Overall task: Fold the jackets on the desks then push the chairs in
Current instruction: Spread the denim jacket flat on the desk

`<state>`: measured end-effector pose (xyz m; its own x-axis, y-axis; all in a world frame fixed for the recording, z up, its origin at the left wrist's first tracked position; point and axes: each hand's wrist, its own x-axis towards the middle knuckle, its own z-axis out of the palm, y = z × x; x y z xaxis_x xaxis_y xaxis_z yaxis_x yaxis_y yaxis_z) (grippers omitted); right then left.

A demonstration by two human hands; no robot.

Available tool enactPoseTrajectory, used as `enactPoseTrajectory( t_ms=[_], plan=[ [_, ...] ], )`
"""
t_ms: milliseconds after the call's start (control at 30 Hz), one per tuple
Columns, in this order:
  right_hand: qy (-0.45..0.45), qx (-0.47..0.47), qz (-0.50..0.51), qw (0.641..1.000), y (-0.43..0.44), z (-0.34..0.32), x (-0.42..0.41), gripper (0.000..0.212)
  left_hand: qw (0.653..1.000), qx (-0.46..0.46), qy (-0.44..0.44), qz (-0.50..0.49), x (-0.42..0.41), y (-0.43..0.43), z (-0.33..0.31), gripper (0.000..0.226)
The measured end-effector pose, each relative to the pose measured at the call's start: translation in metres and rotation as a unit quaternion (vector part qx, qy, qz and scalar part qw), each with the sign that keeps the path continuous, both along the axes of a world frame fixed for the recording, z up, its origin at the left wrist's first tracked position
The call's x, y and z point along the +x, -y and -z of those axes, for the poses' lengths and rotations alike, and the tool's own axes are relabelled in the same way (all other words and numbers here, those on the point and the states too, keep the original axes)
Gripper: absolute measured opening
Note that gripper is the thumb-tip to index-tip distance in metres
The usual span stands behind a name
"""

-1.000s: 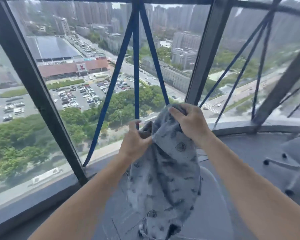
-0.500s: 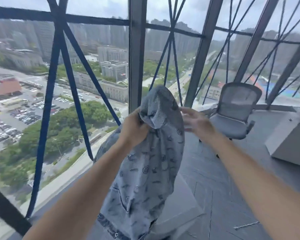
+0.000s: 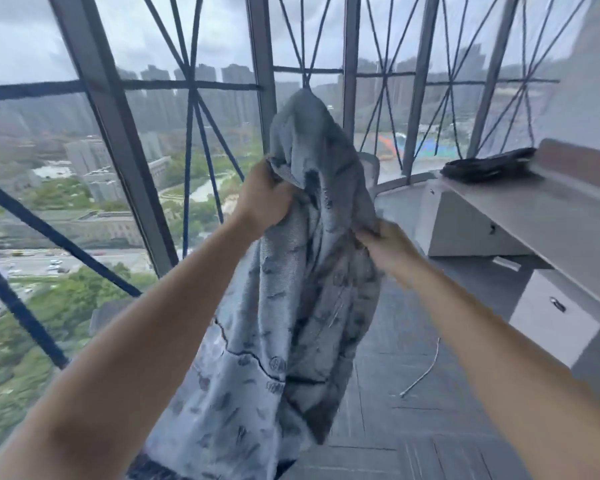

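Soft grey daylight came through the tall dark-framed glass windows. The picture was slightly blurred, and the straight frames bent near the edges.

Two bare forearms reach forward and upward from the lower corners of the view, converging toward the middle. The left hand is the higher one, its fingers curled tight round a bunch of a grey-blue patterned jacket. The right hand is lower and further right, its back facing the camera, fingers pinching the jacket's edge.
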<state>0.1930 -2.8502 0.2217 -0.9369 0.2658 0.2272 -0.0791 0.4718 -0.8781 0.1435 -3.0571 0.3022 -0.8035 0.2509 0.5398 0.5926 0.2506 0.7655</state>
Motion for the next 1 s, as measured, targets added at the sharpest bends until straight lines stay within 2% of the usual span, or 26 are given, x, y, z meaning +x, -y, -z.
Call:
enactPoseTrajectory(
  t_ms=[133,200,267,333,467,500,567,667,767,833,867,900,933,1000],
  plan=[
    [-0.007,0.001,0.118,0.993,-0.103,-0.017,0.052,0.027,0.998,-0.023,0.062,0.013,0.007,-0.093,0.028,0.02],
    [0.003,-0.004,0.141,0.99,-0.147,-0.016,0.08,0.034,0.992,-0.035,0.117,0.027,0.01,-0.141,0.054,0.023],
    [0.018,0.001,0.143,0.99,-0.173,-0.014,0.113,0.03,0.982,-0.036,0.178,0.046,0.015,-0.184,0.08,0.021],
    [0.026,0.013,0.15,0.988,-0.191,-0.007,0.131,0.027,0.966,-0.014,0.246,0.077,0.021,-0.227,0.1,0.008],
    [0.054,0.029,0.162,0.985,-0.209,-0.003,0.152,0.033,0.905,0.007,0.363,0.221,0.029,-0.307,0.125,0.013],
    [0.05,0.023,0.181,0.982,-0.217,-0.003,0.155,0.031,0.896,-0.01,0.367,0.25,0.032,-0.324,0.127,0.016],
    [0.04,0.002,0.237,0.971,-0.238,-0.006,0.163,0.029,0.905,-0.051,0.346,0.241,0.044,-0.347,0.123,0.011],
    [0.022,-0.085,0.335,0.938,-0.27,-0.016,0.176,0.015,0.917,-0.107,0.321,0.213,0.049,-0.375,0.126,0.051],
    [-0.012,-0.123,0.427,0.896,-0.303,-0.023,0.176,0.003,0.94,-0.143,0.236,0.203,0.056,-0.4,0.13,0.049],
    [-0.012,-0.118,0.483,0.868,-0.325,-0.023,0.171,0.032,0.944,-0.112,0.198,0.237,0.07,-0.411,0.131,0.04],
    [-0.01,-0.116,0.509,0.853,-0.332,-0.023,0.17,0.043,0.937,-0.1,0.184,0.278,0.078,-0.416,0.132,0.04],
    [-0.011,-0.116,0.534,0.838,-0.342,-0.022,0.17,0.044,0.92,-0.103,0.187,0.329,0.088,-0.42,0.131,0.046],
    [-0.01,-0.117,0.557,0.823,-0.347,-0.022,0.172,0.039,0.892,-0.126,0.203,0.383,0.096,-0.424,0.132,0.058],
    [-0.02,-0.122,0.595,0.794,-0.357,-0.029,0.174,0.031,0.825,-0.221,0.228,0.467,0.107,-0.434,0.138,0.098]
  ],
)
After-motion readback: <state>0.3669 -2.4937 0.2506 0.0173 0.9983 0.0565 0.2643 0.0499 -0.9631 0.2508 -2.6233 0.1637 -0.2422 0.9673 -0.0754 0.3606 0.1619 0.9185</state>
